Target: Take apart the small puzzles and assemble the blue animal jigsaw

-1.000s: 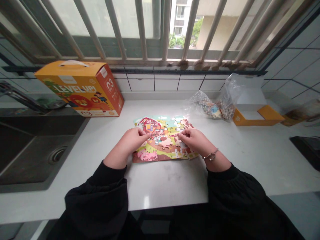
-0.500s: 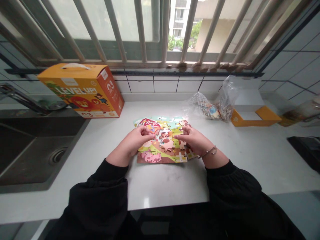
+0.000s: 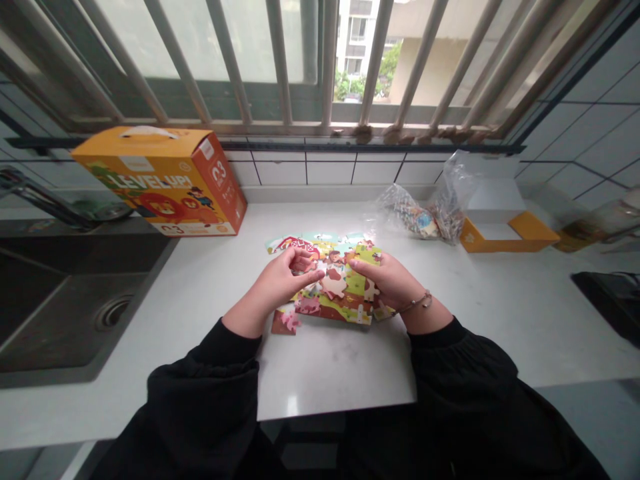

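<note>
A jigsaw puzzle (image 3: 334, 283) with a farm scene lies on the white counter, its pieces partly joined, its middle broken up and uneven. My right hand (image 3: 387, 280) grips its right side, thumb on top and fingers hidden under the edge. My left hand (image 3: 290, 277) is over the left part, fingers curled and apart from the thumb, whose tip is at the cow pieces. Nothing shows clearly between them. Near my left wrist, a pink pig section (image 3: 286, 323) sits apart at the lower left corner. The red barn section (image 3: 295, 244) is partly covered by my left fingers.
An orange handled box (image 3: 170, 187) stands at the back left beside the sink (image 3: 75, 300). Clear plastic bags of pieces (image 3: 425, 217) and an open orange-and-white box (image 3: 510, 233) are at the back right. A black object (image 3: 610, 303) lies at the right edge.
My left hand has moved right and its fingers have spread from the thumb. My right hand has closed over the puzzle's right side. The middle pieces have shifted, and the pig corner has split away.
</note>
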### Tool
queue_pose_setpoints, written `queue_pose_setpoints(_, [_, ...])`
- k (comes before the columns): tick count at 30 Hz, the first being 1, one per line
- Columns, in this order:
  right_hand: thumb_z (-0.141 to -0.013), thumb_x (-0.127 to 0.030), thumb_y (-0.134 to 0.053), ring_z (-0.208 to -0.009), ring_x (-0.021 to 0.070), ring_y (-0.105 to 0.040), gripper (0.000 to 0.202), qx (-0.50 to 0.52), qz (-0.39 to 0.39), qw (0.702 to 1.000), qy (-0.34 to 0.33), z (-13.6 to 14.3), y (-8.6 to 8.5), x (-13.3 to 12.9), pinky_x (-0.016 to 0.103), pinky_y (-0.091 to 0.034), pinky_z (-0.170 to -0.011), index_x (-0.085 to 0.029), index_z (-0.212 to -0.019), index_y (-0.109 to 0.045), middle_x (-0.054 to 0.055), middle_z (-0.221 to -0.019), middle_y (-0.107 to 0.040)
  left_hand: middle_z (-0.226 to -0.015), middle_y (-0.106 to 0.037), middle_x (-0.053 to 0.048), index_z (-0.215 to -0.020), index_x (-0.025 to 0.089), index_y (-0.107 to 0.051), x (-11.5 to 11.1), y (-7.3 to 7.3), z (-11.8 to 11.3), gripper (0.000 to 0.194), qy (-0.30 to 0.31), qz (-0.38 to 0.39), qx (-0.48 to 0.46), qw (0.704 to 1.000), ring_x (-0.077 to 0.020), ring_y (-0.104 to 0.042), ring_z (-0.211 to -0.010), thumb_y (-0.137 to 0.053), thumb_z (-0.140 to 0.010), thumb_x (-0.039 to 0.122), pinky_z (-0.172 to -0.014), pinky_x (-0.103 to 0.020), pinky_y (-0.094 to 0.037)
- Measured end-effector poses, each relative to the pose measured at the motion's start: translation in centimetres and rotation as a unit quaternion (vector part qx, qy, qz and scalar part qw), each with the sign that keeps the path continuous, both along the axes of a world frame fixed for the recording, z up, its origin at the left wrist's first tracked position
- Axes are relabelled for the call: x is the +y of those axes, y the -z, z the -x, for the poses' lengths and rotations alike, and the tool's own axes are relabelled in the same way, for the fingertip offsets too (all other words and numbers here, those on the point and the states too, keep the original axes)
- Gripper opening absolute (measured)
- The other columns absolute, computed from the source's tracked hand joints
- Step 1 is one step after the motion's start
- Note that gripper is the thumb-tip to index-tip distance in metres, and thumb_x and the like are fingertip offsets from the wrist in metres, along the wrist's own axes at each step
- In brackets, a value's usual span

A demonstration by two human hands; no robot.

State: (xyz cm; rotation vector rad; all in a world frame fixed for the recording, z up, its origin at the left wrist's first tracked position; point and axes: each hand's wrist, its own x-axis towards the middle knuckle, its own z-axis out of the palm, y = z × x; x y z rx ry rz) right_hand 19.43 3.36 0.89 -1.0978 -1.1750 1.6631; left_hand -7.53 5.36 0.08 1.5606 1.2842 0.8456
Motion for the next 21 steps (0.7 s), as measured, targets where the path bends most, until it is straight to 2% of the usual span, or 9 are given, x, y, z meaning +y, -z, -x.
queue_pose_setpoints(2, [-0.089,-0.059,-0.084,-0.121,0.0335,-0.080,0.052,-0.010,-0.026,0.999,0.034,0.0,0.0,0.2,0.051,-0.069,-0.100,-0.026,-0.129,-0.074,0.011,-0.130,-0.084,-0.128,-0.077,-0.015,-0.133,0.020,-0.069,-0.1,-0.3,0.2,0.073,0.030,-0.013,0.034,0.999,-0.0318,-0.074,-0.118,-0.099,-0.075,0.052,-0.101,-0.046,-0.060])
queue_pose_setpoints(4, [-0.091,-0.056,-0.081,-0.118,0.0322,-0.080,0.045,-0.077,-0.063,0.993,0.057,-0.2,0.3,0.7,0.049,-0.068,-0.100,-0.025,-0.123,-0.075,0.010,-0.127,-0.084,-0.142,-0.073,-0.016,-0.144,0.024,-0.067,-0.3,-0.6,0.3,0.083,0.082,-0.024,0.037,0.996,-0.0342,-0.071,-0.131,-0.102,-0.072,0.045,-0.108,-0.047,-0.058])
queue_pose_setpoints(6, [-0.088,-0.050,-0.083,-0.113,0.0319,-0.080,0.035,-0.177,-0.096,0.977,0.066,-0.5,0.7,1.1,0.048,-0.066,-0.100,-0.024,-0.111,-0.077,0.010,-0.117,-0.085,-0.145,-0.073,-0.015,-0.147,0.026,-0.067,-0.4,-0.6,0.1,0.085,0.123,-0.043,0.052,0.990,-0.0348,-0.071,-0.133,-0.102,-0.071,0.039,-0.112,-0.048,-0.057])
queue_pose_setpoints(8, [-0.086,-0.046,-0.084,-0.110,0.0312,-0.080,0.032,-0.201,-0.109,0.971,0.068,-0.6,1.0,1.3,0.048,-0.065,-0.100,-0.023,-0.108,-0.078,0.009,-0.113,-0.085,-0.140,-0.076,-0.013,-0.144,0.026,-0.071,-0.5,-0.6,-0.1,0.079,0.134,-0.074,0.095,0.984,-0.0353,-0.072,-0.128,-0.101,-0.071,0.033,-0.111,-0.049,-0.056])
queue_pose_setpoints(12, [-0.088,-0.050,-0.083,-0.108,0.0272,-0.080,0.047,-0.036,-0.078,0.992,0.088,-0.3,1.1,1.2,0.045,-0.066,-0.099,-0.026,-0.126,-0.071,0.008,-0.123,-0.082,-0.129,-0.079,-0.010,-0.131,0.026,-0.077,-0.5,-0.8,-0.3,0.052,0.136,-0.139,0.143,0.970,-0.0334,-0.073,-0.120,-0.093,-0.081,0.029,-0.107,-0.048,-0.056])
queue_pose_setpoints(13, [-0.088,-0.051,-0.083,-0.107,0.0271,-0.080,0.049,-0.027,-0.074,0.992,0.096,-0.3,1.1,1.1,0.045,-0.066,-0.098,-0.026,-0.128,-0.069,0.008,-0.123,-0.082,-0.127,-0.080,-0.010,-0.129,0.025,-0.077,-0.5,-0.9,-0.3,0.046,0.131,-0.144,0.145,0.970,-0.0323,-0.074,-0.117,-0.089,-0.085,0.029,-0.105,-0.046,-0.056])
queue_pose_setpoints(15, [-0.085,-0.050,-0.084,-0.105,0.0280,-0.079,0.049,-0.091,-0.090,0.985,0.114,-0.4,1.2,1.2,0.045,-0.066,-0.095,-0.024,-0.125,-0.069,0.009,-0.118,-0.082,-0.121,-0.081,-0.009,-0.126,0.025,-0.078,-0.5,-1.0,-0.2,0.038,0.107,-0.137,0.153,0.973,-0.0304,-0.076,-0.111,-0.083,-0.089,0.027,-0.101,-0.044,-0.057])
queue_pose_setpoints(18, [-0.082,-0.047,-0.085,-0.103,0.0289,-0.076,0.044,-0.232,-0.146,0.952,0.139,-0.7,1.3,1.5,0.044,-0.063,-0.094,-0.023,-0.116,-0.073,0.009,-0.110,-0.081,-0.113,-0.082,-0.008,-0.123,0.025,-0.079,-0.6,-1.2,0.1,0.033,0.065,-0.118,0.173,0.976,-0.0294,-0.077,-0.104,-0.080,-0.091,0.027,-0.096,-0.042,-0.057])
queue_pose_setpoints(21, [-0.086,-0.054,-0.082,-0.100,0.0271,-0.077,0.050,-0.175,-0.130,0.967,0.134,-0.8,1.3,1.5,0.040,-0.063,-0.086,-0.024,-0.124,-0.070,0.009,-0.114,-0.080,-0.100,-0.081,-0.006,-0.121,0.025,-0.078,-0.7,-1.2,0.2,0.028,0.042,-0.099,0.187,0.977,-0.0287,-0.076,-0.095,-0.077,-0.093,0.031,-0.088,-0.039,-0.057])
